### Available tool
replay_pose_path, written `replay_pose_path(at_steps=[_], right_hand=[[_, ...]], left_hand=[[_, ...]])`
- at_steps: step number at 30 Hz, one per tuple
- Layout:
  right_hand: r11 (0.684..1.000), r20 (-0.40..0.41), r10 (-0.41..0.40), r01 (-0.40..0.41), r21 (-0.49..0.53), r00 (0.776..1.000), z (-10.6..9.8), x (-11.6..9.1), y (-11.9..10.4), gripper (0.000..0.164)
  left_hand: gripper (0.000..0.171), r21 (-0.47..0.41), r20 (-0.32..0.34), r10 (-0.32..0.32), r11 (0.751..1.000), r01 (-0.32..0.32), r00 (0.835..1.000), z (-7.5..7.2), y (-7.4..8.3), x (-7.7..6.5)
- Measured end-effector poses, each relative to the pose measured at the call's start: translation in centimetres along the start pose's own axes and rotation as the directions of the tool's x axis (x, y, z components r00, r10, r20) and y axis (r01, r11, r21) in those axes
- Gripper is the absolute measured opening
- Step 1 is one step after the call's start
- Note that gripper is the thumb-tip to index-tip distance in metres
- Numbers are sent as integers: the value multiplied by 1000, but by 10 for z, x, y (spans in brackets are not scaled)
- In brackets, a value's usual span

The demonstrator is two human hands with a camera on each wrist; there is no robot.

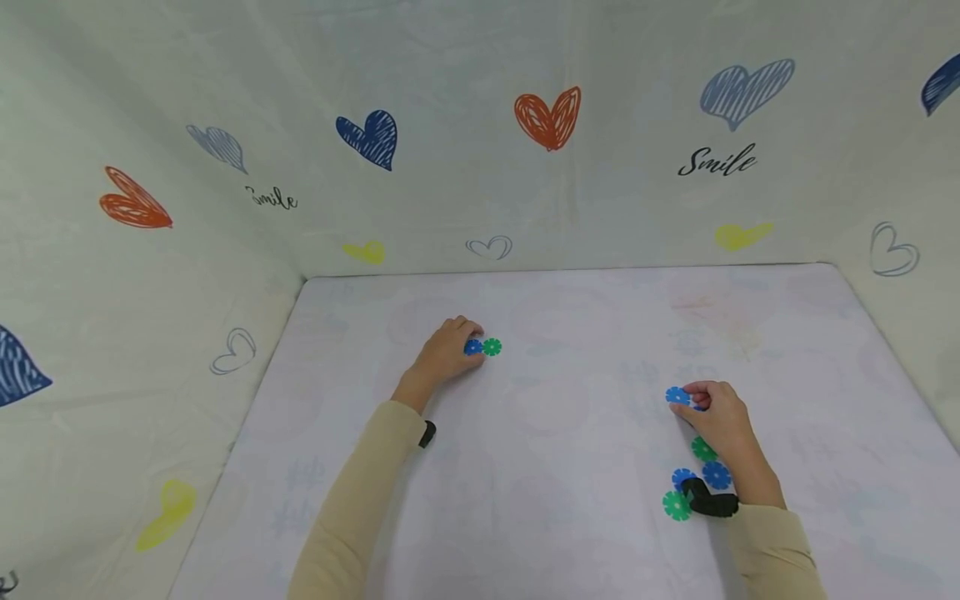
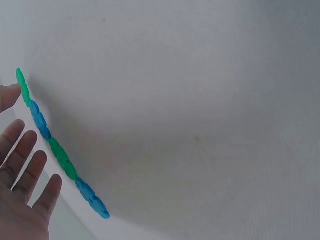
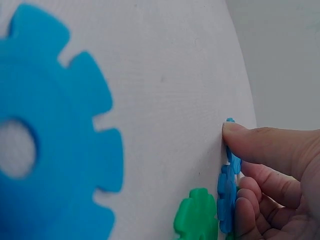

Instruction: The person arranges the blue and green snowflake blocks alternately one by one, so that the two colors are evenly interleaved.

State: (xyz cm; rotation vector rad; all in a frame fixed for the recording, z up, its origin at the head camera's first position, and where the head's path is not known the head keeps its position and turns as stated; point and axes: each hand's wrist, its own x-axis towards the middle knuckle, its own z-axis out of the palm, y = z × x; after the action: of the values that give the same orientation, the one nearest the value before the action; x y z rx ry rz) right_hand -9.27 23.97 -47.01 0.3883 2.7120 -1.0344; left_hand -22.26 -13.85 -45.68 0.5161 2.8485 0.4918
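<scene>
My left hand (image 1: pixel 450 348) is beside a row of linked notched plastic discs, with a blue disc (image 1: pixel 473 347) and a green disc (image 1: pixel 492 347) showing in the head view. In the left wrist view the row appears edge-on, blue and green alternating; the thumb lies against the end green disc (image 2: pixel 25 90) while the other fingers are spread. My right hand (image 1: pixel 718 414) pinches a blue notched disc (image 1: pixel 678 396) between thumb and fingers. Another blue disc (image 3: pixel 226 197) shows just below it in the right wrist view, partly hidden by the fingers.
By the right wrist lie loose discs: a green disc (image 1: pixel 703 449), a blue disc (image 1: pixel 716 475), another blue disc (image 1: pixel 683 478) and another green disc (image 1: pixel 677 505). The black wrist strap (image 1: pixel 708 500) overlaps some. A heart-printed cloth (image 1: pixel 450 192) rises behind the white table (image 1: pixel 555 517).
</scene>
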Motion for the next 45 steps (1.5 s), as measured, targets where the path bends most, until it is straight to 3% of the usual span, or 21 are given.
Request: replay_pose_path(at_steps=[11,22,45], right_hand=[[1000,2,-5,5,-1,1000,-1,2,2,44],[1000,3,-4,4,-1,1000,-1,2,3,44],[1000,5,15,-15,2,1000,1,4,2,45]], left_hand=[[41,-39,14,8,999,-8,1000,5,7,2],[38,-25,1,23,999,-23,1000,5,10,3],[34,16,-37,30,999,-30,999,16,5,8]])
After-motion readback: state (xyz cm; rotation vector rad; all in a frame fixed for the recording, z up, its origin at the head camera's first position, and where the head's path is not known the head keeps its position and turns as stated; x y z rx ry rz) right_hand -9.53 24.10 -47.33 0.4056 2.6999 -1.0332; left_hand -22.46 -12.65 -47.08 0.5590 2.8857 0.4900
